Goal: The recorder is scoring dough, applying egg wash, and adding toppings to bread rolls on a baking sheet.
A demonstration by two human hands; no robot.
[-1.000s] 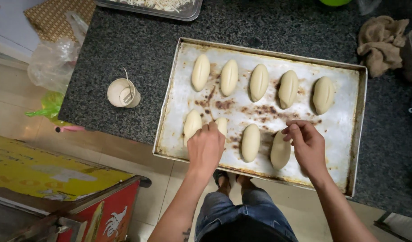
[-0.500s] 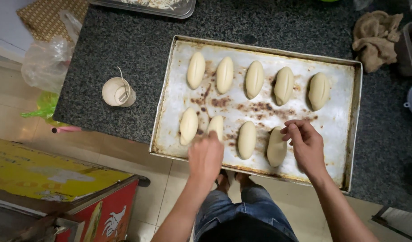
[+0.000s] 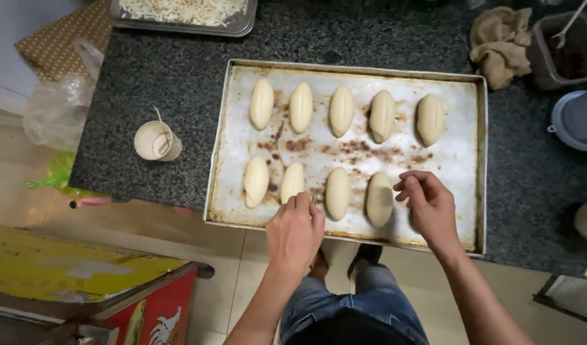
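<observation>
1. Head view, tray: worn rectangular metal baking tray (image 3: pixel 462 160) on a dark speckled stone counter (image 3: pixel 178 83), brown baked-on stains across its middle.
2. Dough: nine pale oval dough pieces — five in the far row, four in the near row, with the second near piece (image 3: pixel 293 181) and third near piece (image 3: pixel 337 193) close to the hands.
3. Left hand (image 3: pixel 295 233): over the tray's near rim, fingers curled together at the gap between those two pieces; small item at the fingertips too small to identify, grip unclear.
4. Right hand (image 3: pixel 428 204): just right of the fourth near piece (image 3: pixel 379 199), thumb and fingertips pinched together — contents hidden.
5. Surroundings: small cream cup (image 3: pixel 157 140) left of the tray, crumpled tan cloth (image 3: pixel 501 43) at far right, metal pan of shredded white strips (image 3: pixel 185 13) at the far edge.
</observation>
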